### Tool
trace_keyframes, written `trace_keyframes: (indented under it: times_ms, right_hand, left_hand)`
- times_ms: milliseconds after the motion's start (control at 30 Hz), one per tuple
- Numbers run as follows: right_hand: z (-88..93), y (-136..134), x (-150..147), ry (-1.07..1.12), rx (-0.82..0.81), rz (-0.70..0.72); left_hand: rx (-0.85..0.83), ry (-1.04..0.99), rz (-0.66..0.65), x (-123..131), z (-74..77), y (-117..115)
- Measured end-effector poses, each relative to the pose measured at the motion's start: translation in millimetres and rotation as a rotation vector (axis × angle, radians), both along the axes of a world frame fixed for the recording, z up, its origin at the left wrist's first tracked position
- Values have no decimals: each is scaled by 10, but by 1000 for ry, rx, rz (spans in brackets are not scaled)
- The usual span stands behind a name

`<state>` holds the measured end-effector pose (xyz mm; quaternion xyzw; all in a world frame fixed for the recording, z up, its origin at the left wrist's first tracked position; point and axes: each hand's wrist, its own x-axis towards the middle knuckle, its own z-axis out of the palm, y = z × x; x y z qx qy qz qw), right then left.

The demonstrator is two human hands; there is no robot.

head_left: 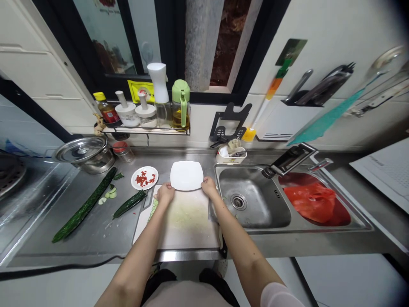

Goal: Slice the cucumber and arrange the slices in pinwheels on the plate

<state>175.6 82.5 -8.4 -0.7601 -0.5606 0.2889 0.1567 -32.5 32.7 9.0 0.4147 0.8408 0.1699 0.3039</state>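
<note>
A white plate (186, 175) with rounded corners lies at the far edge of the cutting board (188, 230). My left hand (165, 193) grips its near left corner, and my right hand (208, 186) has hold of the near right one. Nothing lies on the plate. Green cucumber slices (153, 209) line the board's left side, partly hidden by my left forearm. Left of the board lies a cut piece of cucumber (129, 204). Behind that sits a small white dish (145, 178) with chopped red bits in it.
A long cucumber (86, 204) and several end slices (111, 194) lie on the steel counter. A lidded pot (86, 153) and a red-capped jar (123, 152) stand behind. At right are a steel sink (255, 200) with a faucet (290, 160) and a red bag (311, 202).
</note>
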Motion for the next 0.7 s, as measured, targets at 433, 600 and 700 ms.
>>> trace_keyframes:
  times_ms: [433, 600, 700]
  right_hand:
    - [-40, -1335, 21, 262, 94, -3]
    - [-82, -1576, 26, 255, 60, -15]
    - [-93, -1642, 22, 220, 28, -25]
  left_hand:
    - [32, 35, -111, -168, 112, -1282]
    - [11, 46, -127, -139, 76, -1525]
    - [-4, 49, -125, -128, 47, -1594]
